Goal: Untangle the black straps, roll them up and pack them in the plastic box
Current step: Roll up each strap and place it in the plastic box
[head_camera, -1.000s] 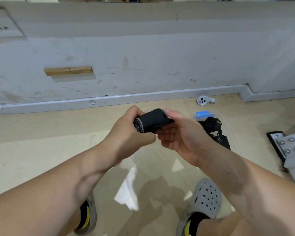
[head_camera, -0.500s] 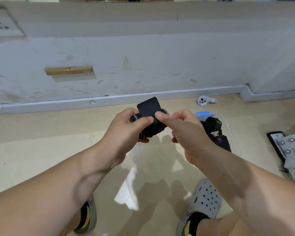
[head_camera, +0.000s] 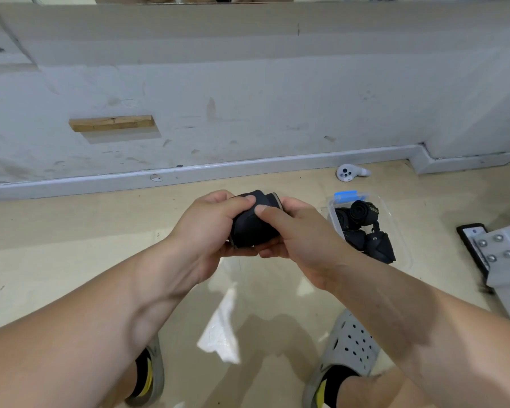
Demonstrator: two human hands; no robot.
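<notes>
Black strap roll sits at the middle of the view, caught between both grips and held above the floor. The left grip clasps it from 9 o'clock, with the thumb laid over the top and the fingers curled beneath. The right grip is clamped on it from 3 o'clock, thumb pressing the upper face and fingers tucked under. Both forearms rise from the lower corners, wrists bent in toward each other. A pale edge shows at the roll's far end, while fingers hide its underside. At 3 o'clock of the grips, near but apart, the plastic box stands on the floor. It has a blue latch at its 12 o'clock end and packed straps inside, their number hard to make out.
</notes>
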